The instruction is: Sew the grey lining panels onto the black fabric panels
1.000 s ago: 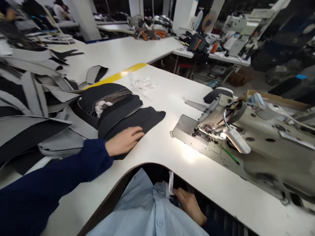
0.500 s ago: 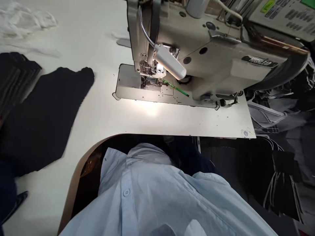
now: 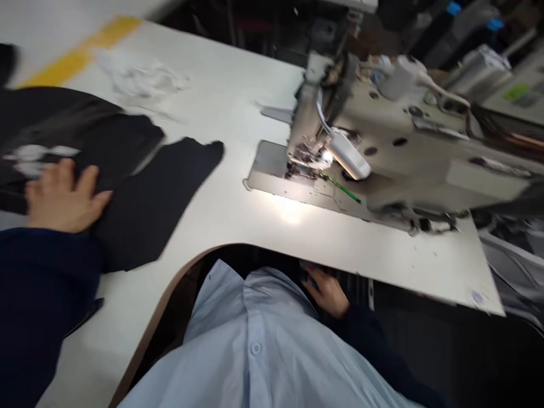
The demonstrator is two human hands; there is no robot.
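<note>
My left hand point(image 3: 66, 198) lies with fingers spread on a stack of dark fabric pieces point(image 3: 80, 130) at the left of the table. White bits point(image 3: 32, 158) lie on the fabric just beyond its fingertips. Beside it, a single dark cut piece point(image 3: 159, 204) is flat on the table. My right hand point(image 3: 327, 292) is below the table's front edge, near my lap. Its fingers are bent around something dark with a touch of blue, too shadowed to make out.
A sewing machine point(image 3: 412, 147) with a lit lamp point(image 3: 348, 154) stands on the white table point(image 3: 238, 221). A green strip point(image 3: 346, 191) lies by its needle area. Crumpled white material point(image 3: 148, 82) and yellow tape point(image 3: 80, 54) are further back. A dark object point(image 3: 87, 317) shows by my left sleeve.
The view has swung left and up. My left hand has come into view on the fabric stack, and my right hand now shows under the table edge.
</note>
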